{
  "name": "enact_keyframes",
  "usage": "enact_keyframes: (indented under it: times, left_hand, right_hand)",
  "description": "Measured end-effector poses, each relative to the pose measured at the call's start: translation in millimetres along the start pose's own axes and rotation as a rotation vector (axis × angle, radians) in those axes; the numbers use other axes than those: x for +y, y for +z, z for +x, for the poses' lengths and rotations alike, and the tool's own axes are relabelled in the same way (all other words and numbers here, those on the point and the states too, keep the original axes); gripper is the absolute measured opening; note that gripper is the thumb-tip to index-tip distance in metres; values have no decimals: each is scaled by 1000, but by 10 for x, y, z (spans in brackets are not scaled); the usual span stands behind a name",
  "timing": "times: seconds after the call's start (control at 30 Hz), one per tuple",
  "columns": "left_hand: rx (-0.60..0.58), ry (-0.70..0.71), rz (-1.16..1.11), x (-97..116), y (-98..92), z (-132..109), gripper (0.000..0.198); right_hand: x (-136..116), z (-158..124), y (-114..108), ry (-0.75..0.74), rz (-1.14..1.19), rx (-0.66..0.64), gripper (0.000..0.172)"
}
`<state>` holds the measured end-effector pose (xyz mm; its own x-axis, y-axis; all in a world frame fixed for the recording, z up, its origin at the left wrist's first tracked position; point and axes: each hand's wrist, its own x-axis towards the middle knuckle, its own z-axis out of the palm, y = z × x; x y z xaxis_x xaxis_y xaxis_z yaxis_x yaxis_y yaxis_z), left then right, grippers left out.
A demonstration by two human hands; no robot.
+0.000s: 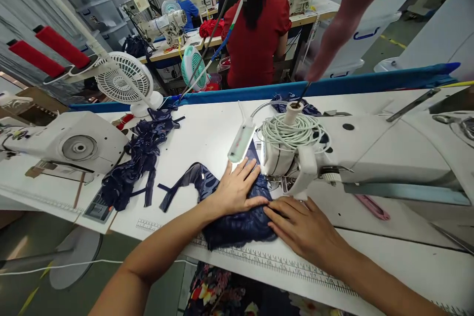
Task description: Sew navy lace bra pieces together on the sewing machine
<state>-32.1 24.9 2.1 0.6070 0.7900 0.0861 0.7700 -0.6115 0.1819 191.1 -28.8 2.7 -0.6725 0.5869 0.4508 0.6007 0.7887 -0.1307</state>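
Observation:
A dark navy, partly sheer garment piece with lacy edges (237,229) lies on the white sewing table, its upper part beside the needle area of a white sewing machine (292,170). My left hand (237,190) rests flat on it, fingers spread, just left of the presser foot. At the piece's right edge, my right hand (301,224) has its fingers close together, gripping the cloth near my left thumb. A narrow navy strap (170,197) trails out to the left. The needle itself is too small to make out.
A navy fabric heap (138,158) lies left, near another machine (70,140). Pale green cord (292,131) coils on my machine; a small lamp (242,140) stands beside it. Pink tweezers (372,206) lie right. A ruler strip (289,266) edges the table. A person in red (252,44) sits ahead.

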Motion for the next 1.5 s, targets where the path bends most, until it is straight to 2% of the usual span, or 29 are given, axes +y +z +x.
enact_keyframes:
  times: [0.17,0.6,0.87,1.03,1.13,1.27,1.33,1.4,1.5]
  left_hand:
    - [-24,47,-9,-89,-26,137,68]
    - [-70,123,-22,-223,-60,207,67]
    - [-24,174,-47,-473,-63,447,68]
    - [-31,217,-48,-523,-108,535,78]
    - [-68,133,-46,-475,-146,421,80]
    - [-110,-27,-88,-336,-176,67,89]
    - [-120,-67,-122,-254,-166,-115,94]
    - [-115,-68,-175,-191,-150,-258,94]
    - [18,-104,-289,-174,-175,-432,81]
  right_hand:
    - [75,51,16,7,8,7,23]
    - [41,-11,50,22,48,0,27]
    - [54,2,63,39,38,-4,31]
    - [54,30,53,31,37,-19,32]
    - [54,15,25,11,46,18,29]
    - [59,-28,9,16,48,160,27]
    - [34,26,32,30,58,191,26]
    - [-36,174,84,90,55,95,26]
    - [-225,515,184,226,-57,-203,24]
